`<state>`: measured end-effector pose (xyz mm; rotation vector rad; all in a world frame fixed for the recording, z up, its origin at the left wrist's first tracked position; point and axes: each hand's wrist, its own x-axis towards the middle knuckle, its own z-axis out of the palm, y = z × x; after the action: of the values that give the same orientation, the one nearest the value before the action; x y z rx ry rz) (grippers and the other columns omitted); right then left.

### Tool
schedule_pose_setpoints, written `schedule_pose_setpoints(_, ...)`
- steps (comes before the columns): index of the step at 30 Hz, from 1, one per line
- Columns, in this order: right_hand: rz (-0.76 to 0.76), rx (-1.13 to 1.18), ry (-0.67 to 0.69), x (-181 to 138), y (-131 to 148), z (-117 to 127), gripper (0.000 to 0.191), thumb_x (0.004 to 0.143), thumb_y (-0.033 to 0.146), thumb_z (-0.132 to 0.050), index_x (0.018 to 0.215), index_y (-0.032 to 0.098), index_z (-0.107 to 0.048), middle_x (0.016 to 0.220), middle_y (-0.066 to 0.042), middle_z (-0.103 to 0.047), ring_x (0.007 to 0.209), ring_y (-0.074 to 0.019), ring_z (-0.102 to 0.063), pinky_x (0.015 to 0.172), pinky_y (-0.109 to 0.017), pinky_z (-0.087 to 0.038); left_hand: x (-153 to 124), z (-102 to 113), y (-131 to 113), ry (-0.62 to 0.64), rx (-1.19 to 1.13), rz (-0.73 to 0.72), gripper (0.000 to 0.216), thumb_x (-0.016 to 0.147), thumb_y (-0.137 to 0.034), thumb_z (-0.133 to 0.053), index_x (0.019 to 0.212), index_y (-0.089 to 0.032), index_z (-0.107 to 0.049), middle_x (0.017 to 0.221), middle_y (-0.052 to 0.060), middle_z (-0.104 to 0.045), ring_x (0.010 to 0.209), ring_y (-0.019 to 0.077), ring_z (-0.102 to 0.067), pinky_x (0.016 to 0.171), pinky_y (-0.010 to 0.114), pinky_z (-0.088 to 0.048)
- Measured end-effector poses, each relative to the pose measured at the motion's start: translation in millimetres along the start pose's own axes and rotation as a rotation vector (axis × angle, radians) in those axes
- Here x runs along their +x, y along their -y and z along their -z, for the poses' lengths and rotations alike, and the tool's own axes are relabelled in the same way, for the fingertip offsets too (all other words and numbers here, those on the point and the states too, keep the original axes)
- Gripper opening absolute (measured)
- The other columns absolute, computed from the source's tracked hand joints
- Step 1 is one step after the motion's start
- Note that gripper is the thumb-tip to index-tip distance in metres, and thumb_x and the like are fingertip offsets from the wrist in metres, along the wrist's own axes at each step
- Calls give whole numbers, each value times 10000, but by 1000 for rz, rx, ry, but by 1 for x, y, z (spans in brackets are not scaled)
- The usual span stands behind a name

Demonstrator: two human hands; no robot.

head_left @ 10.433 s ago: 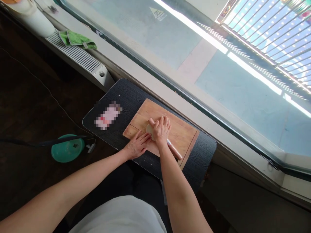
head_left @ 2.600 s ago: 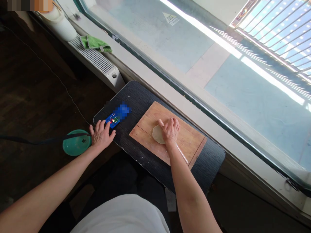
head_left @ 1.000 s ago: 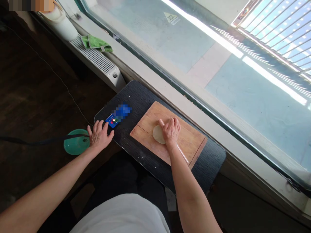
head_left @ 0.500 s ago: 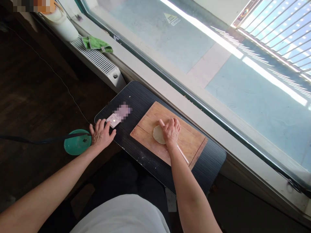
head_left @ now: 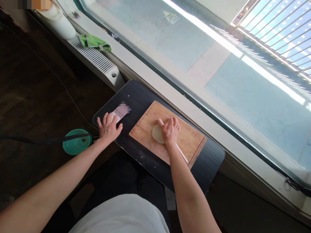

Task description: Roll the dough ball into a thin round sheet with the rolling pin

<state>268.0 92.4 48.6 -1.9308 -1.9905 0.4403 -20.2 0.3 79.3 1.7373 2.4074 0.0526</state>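
A flat round of pale dough [head_left: 156,134] lies on a wooden board [head_left: 189,139] that rests on a dark ribbed tabletop [head_left: 136,97]. My right hand [head_left: 171,129] presses down on a thin wooden rolling pin [head_left: 182,154] laid across the dough, fingers curled over it. My left hand [head_left: 109,128] lies with fingers spread over the near end of a phone [head_left: 120,111] with a lit screen, to the left of the board.
A teal bowl [head_left: 76,145] sits on the dark floor left of the table, with a black cable across it. A white radiator [head_left: 96,61] with a green cloth [head_left: 95,42] runs along the large window [head_left: 194,42] behind the table.
My left hand left the board for the phone, whose screen changed from blue to pale, and now covers its near end. The dough is rounder than before. My right hand stays on the pin.
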Motion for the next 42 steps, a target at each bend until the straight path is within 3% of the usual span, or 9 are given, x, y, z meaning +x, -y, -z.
schedule_pose_setpoints(7,1,-8,5,0,-2,-1,362,935,237,-351,1253,165,-506,1399,-167,-485,1350,-255,-368,1116,-475,-282,20,-4,4,42,77,-27,575,895,-417,-434,1366,-110,-554,1534,224,-370,1464,400,-228,1153,679,-88)
schedule_pose_setpoints(15,-5,5,-6,-1,-1,-1,368,926,231,-352,1261,179,-497,1397,-164,-486,1350,-263,-366,1107,-495,-288,10,4,-3,13,44,-38,560,906,-425,-437,1360,-118,-554,1531,216,-373,1468,394,-229,1160,673,-86)
schedule_pose_setpoints(19,-9,-6,3,0,-1,-1,368,926,234,-352,1253,172,-507,1396,-160,-487,1345,-253,-368,1115,-477,-283,-13,9,-20,10,10,-165,531,917,-400,-455,1349,-113,-567,1495,219,-431,1458,381,-273,1176,645,-95)
schedule_pose_setpoints(23,-14,-10,5,-1,0,-1,370,931,237,-351,1259,171,-508,1401,-163,-488,1348,-255,-369,1116,-481,-280,-38,5,-52,23,-96,-335,510,909,-352,-492,1363,-133,-567,1481,193,-471,1440,373,-318,1187,630,-121)
schedule_pose_setpoints(27,-2,-18,-2,-3,0,0,373,940,240,-347,1274,174,-499,1406,-170,-483,1354,-261,-366,1104,-495,-293,-51,-13,-92,101,-176,-660,528,898,-290,-509,1406,-146,-534,1483,163,-491,1433,337,-343,1214,595,-126)
schedule_pose_setpoints(30,18,-35,9,0,-2,1,388,949,244,-328,1292,181,-497,1416,-160,-479,1354,-260,-374,1098,-497,-300,-52,-32,-112,154,-183,-798,553,909,-287,-499,1439,-131,-490,1507,163,-465,1436,312,-346,1221,578,-136)
schedule_pose_setpoints(34,12,-68,12,5,-4,3,403,948,248,-349,1305,151,-509,1437,-172,-470,1366,-262,-361,1125,-489,-273,-49,-45,-114,182,-171,-853,569,916,-287,-494,1458,-120,-460,1525,157,-446,1444,294,-343,1230,549,-131)
schedule_pose_setpoints(37,-30,-76,28,-3,1,2,408,958,246,-343,1311,138,-520,1460,-179,-453,1385,-266,-349,1134,-488,-273,-48,-44,-108,189,-153,-864,555,920,-277,-482,1447,-102,-471,1529,153,-443,1451,278,-337,1241,518,-113)
schedule_pose_setpoints(42,23,-92,35,-4,-2,-1,459,979,281,-310,1376,134,-487,1506,-181,-420,1435,-282,-293,1147,-528,-251,-50,-42,-104,204,-128,-872,575,914,-275,-486,1452,-77,-456,1538,160,-428,1460,273,-321,1244,506,-86)
